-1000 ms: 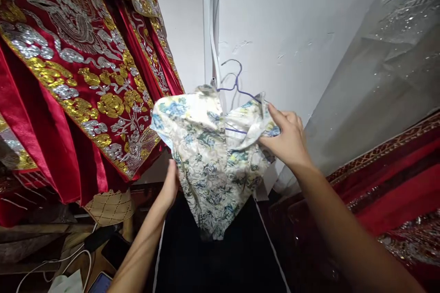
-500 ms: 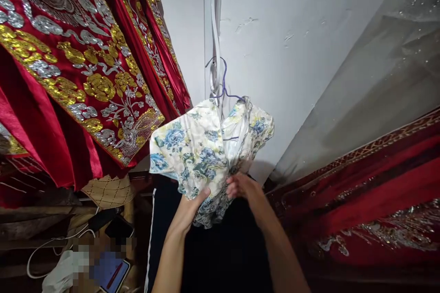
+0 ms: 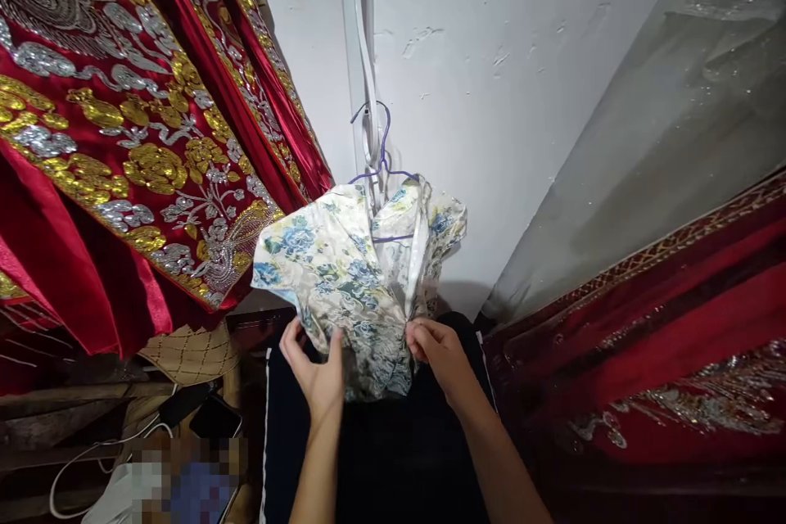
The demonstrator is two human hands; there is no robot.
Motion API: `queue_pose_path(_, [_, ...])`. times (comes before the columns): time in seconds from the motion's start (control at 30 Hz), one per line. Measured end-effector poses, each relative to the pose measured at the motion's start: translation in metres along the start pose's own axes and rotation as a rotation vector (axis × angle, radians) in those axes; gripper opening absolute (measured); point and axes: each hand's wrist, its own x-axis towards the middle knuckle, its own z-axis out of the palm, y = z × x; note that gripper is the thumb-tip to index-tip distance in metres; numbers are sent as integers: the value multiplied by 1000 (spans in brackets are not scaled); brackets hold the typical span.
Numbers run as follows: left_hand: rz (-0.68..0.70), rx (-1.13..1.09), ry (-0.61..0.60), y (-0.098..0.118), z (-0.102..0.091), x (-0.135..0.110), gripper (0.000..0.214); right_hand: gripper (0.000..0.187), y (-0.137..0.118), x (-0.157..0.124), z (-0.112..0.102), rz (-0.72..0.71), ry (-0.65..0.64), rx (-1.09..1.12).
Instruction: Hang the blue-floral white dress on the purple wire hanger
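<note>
A short-sleeved floral blouse (image 3: 344,262), cream with blue flowers, hangs from a thin purple hanger (image 3: 386,149). Its front is parted at the neck, showing the hanger's lower bar inside. My right hand (image 3: 433,348) pinches the blouse's front edge low on the right side. At the lower left of the garment, my left hand (image 3: 319,368) has its thumb and fingers spread apart, with the blouse's side edge between or just behind them. Dark trousers with white side stripes on my legs lie below the blouse.
White straps (image 3: 367,57) hang down the white wall (image 3: 479,24), by the hanger hook. A red garment with gold and silver sequins (image 3: 156,168) hangs at left. Another red garment (image 3: 693,319) and sheer fabric (image 3: 651,139) are at right. A phone (image 3: 214,417) and a white cable lie lower left.
My right hand has come from loose fingers to a pinch on the blouse's front edge. My left hand has moved left and spread its fingers. The view has shifted slightly.
</note>
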Motion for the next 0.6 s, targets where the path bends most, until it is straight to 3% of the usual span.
queue_pose_path(0.03, [122,41,41,0,7,-6,56,32,1,0,1,6,-37,-19])
queue_pose_path(0.07, [206,67,-3,1,15,-13,48,31,1,0,4,6,-69,-41])
queue_pose_path(0.1, [243,74,-120,4,21,-20,38,29,0,0,7,3,-98,-66])
queue_pose_path(0.17, [221,38,-384,11,32,-29,20,27,-7,1,12,-19,-131,-122])
queue_pose_path(0.23, [166,-3,-492,19,38,-32,18,29,-20,3,15,-55,-156,-191])
queue_pose_path(0.37, [141,-65,-556,36,42,-22,19,30,-48,13,12,-150,-217,-252])
queue_pose_path(0.47, [157,-45,-545,41,48,-16,18,30,-63,27,7,-138,-262,-227])
queue_pose_path(0.6, [196,36,-571,26,57,-23,19,23,-101,62,4,-134,-58,68])
